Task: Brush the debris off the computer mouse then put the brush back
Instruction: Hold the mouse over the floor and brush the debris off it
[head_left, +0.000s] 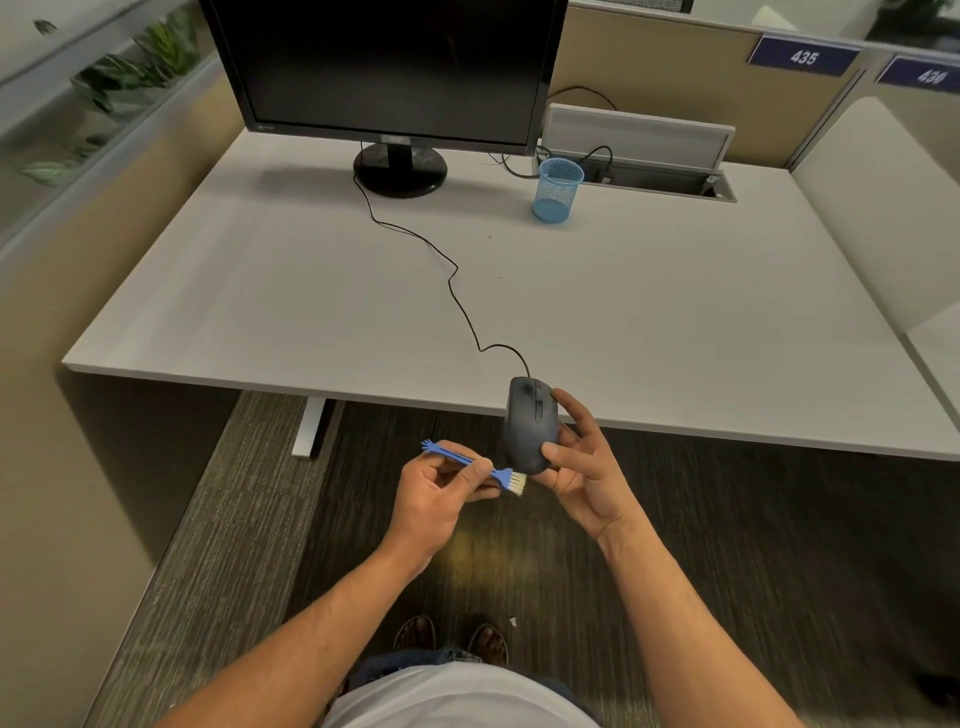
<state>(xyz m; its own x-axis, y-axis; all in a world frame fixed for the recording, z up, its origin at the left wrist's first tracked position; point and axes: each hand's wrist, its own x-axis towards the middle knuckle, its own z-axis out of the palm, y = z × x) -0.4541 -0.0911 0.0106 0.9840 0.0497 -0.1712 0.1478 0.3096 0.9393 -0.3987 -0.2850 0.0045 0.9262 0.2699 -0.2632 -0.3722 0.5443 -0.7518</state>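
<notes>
My right hand (582, 462) holds the dark grey wired computer mouse (527, 423) in the air just past the desk's front edge, fingers and thumb curled round its right side and rear. My left hand (441, 491) pinches a small blue brush (467, 461) by its handle. The brush's pale bristles (515, 482) sit at the mouse's lower rear end. The mouse cable (457, 275) runs back over the white desk (260, 291) toward the monitor.
A black monitor (384, 67) on a round stand is at the back of the desk. A blue mesh cup (557, 191) stands right of it, beside an open cable tray (654, 176). A few specks lie on the desk. Carpet lies below.
</notes>
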